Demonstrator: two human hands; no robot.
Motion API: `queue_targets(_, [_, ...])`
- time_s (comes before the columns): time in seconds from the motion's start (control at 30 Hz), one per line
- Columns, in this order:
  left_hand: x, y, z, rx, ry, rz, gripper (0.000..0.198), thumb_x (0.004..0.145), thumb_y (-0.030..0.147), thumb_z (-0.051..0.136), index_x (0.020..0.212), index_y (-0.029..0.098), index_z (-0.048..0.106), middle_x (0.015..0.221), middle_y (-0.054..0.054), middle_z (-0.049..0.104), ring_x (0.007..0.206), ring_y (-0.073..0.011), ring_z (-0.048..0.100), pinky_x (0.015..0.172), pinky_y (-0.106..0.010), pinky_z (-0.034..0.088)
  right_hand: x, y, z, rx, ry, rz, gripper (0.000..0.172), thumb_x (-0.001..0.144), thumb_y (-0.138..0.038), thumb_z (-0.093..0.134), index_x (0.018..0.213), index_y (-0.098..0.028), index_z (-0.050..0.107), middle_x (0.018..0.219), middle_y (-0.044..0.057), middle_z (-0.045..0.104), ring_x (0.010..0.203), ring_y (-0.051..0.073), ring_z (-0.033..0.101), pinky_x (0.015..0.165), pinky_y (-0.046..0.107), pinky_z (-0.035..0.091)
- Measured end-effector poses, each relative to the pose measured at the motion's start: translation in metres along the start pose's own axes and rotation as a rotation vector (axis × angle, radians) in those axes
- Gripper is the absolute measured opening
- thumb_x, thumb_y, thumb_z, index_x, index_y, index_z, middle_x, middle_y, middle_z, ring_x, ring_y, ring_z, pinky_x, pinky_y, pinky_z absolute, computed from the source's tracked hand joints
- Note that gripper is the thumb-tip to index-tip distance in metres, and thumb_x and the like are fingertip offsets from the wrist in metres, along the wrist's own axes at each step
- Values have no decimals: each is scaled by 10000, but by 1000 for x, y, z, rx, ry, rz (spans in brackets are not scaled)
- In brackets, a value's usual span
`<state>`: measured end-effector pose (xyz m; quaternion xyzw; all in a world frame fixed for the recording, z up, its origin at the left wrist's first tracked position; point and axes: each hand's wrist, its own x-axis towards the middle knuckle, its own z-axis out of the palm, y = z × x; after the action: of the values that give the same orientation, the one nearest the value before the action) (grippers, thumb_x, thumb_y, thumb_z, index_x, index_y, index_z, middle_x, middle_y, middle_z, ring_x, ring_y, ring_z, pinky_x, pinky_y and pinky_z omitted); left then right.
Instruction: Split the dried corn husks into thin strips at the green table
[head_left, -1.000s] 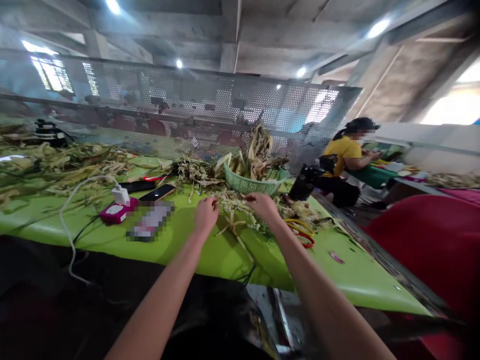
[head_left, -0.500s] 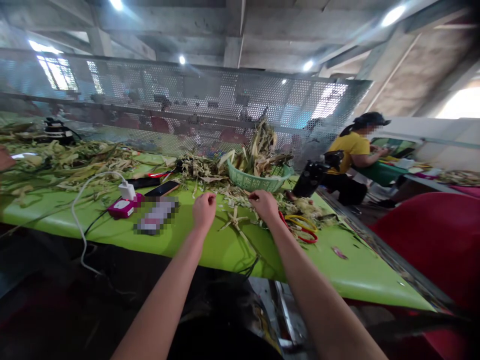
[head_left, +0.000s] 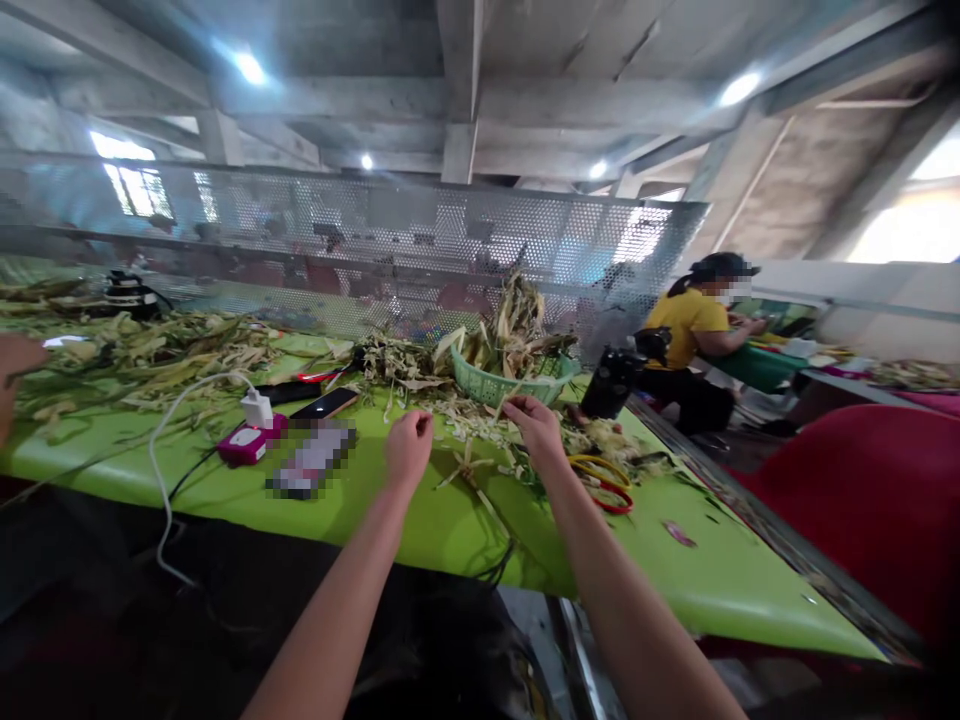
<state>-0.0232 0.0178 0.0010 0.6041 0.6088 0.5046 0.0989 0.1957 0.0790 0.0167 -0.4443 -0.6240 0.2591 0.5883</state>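
My left hand (head_left: 409, 448) and my right hand (head_left: 534, 425) are held over the green table (head_left: 450, 510), fingers pinched together. Each seems to grip an end of a thin dried leaf strip (head_left: 469, 415) stretched between them; the strip is faint and hard to make out. Below the hands lies a small star-shaped piece of plaited leaf (head_left: 469, 468). Just behind them stands a green basket (head_left: 510, 385) heaped with dried husks (head_left: 510, 325).
Red and yellow scissors (head_left: 604, 480) lie right of my right hand. A phone (head_left: 324, 404), a pink box (head_left: 244, 443) with a white charger and cable sit at left. Husk piles (head_left: 142, 345) cover the far left. A perforated metal screen (head_left: 375, 250) stands behind. A person in yellow (head_left: 690, 325) sits at right.
My right hand has lifted slightly and moved toward the basket; my left hand stays nearly in place. The camera has tilted a little.
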Motion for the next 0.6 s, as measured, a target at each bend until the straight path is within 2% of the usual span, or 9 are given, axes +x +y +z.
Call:
queue_targets(0.13, [1, -2, 2, -10, -10, -30, 175, 879, 277, 495, 882, 186, 644, 861, -55, 686, 797, -186, 594, 686, -288, 429, 1, 3, -1, -89, -35, 17, 322, 695, -497, 592, 738, -178, 602, 626, 11, 631, 601, 160, 575, 617, 274, 450])
queue_targets(0.37, [3, -5, 3, -1, 16, -38, 179, 878, 247, 486, 901, 188, 653, 886, -65, 687, 823, -183, 601, 712, -293, 435, -4, 3, -6, -429, -67, 35, 159, 659, -358, 645, 632, -202, 632, 565, -11, 621, 558, 158, 538, 555, 252, 356])
queue_targets(0.47, [3, -5, 3, 8, 16, -45, 172, 873, 246, 493, 897, 189, 653, 883, -64, 688, 824, -183, 606, 715, -294, 439, -7, -1, -7, -524, -61, 31, 137, 691, -319, 627, 761, -211, 674, 649, 0, 667, 627, 173, 586, 583, 250, 367])
queue_targets(0.6, [3, -4, 4, 36, 4, -61, 176, 874, 254, 490, 899, 186, 651, 898, -67, 689, 815, -179, 618, 695, -285, 449, -8, -7, -7, -584, -32, 22, 262, 742, -298, 595, 982, -219, 667, 748, 8, 708, 701, 187, 629, 624, 255, 401])
